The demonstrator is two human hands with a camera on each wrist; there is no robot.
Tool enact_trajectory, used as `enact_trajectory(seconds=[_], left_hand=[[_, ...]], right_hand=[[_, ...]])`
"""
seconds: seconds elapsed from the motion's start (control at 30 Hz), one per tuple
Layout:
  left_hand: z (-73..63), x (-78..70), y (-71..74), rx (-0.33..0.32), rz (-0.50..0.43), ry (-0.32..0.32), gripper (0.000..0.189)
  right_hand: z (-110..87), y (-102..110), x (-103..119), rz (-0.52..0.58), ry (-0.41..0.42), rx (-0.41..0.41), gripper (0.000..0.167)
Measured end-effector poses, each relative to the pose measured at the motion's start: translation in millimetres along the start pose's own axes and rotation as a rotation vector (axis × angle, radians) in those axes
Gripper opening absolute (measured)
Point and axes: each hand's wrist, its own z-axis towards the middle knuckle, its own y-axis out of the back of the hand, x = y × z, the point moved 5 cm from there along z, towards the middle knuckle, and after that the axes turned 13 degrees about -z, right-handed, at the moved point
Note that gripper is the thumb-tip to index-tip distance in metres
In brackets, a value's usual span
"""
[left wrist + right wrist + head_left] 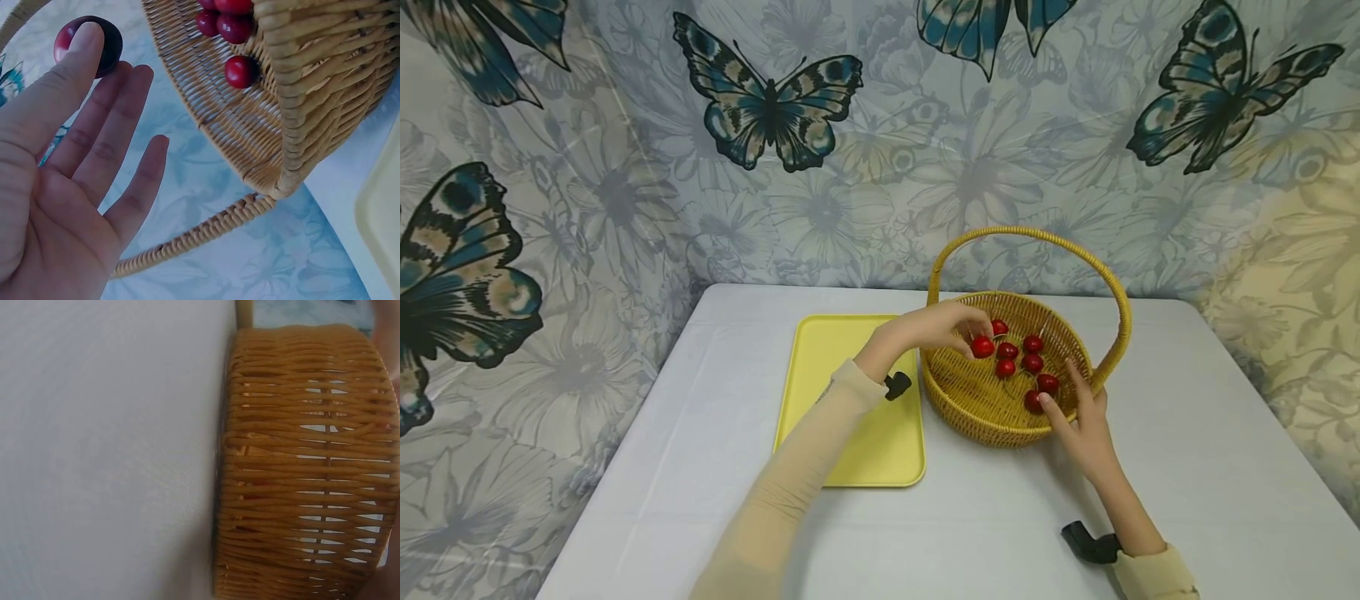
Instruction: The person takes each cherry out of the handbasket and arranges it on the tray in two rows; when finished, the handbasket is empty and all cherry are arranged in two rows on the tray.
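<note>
My left hand (pixel 934 327) is over the left side of a woven basket (pixel 958 423) and pinches a red cherry (pixel 982 347) between thumb and fingertips. The left wrist view shows that cherry (pixel 112 49) under the thumb, the other fingers apart from it. On the basket's right rim rests my right hand (pixel 1087 429), its thumb and forefinger spread and fairly straight. Several more cherries (pixel 1032 363) lie inside, two of them close to the right thumb. The basket's outer wall (pixel 300 462) fills much of the right wrist view, where the hand is only partly seen.
A yellow tray (pixel 880 450) lies left of the basket, partly under my left forearm. The basket's tall handle (pixel 1030 232) arches above it. Both stand on a white-covered table (pixel 985 525), with butterfly-patterned cloth (pixel 880 208) behind. Black wrist mounts (pixel 1090 543) jut from the sleeves.
</note>
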Motion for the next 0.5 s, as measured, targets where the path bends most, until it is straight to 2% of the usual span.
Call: enact_trajectory(seconds=[0.2, 0.5], left_hand=[[-18.1, -2.3, 0.6, -0.033, -0.014, -0.023, 0.032], [-42.5, -3.5, 3.1, -0.112, -0.092, -0.097, 0.036]], right_hand=[[1.0, -1.0, 0.4, 0.001, 0.007, -0.004, 0.07], [1.3, 0.8, 1.8, 0.006, 0.012, -0.001, 0.068]])
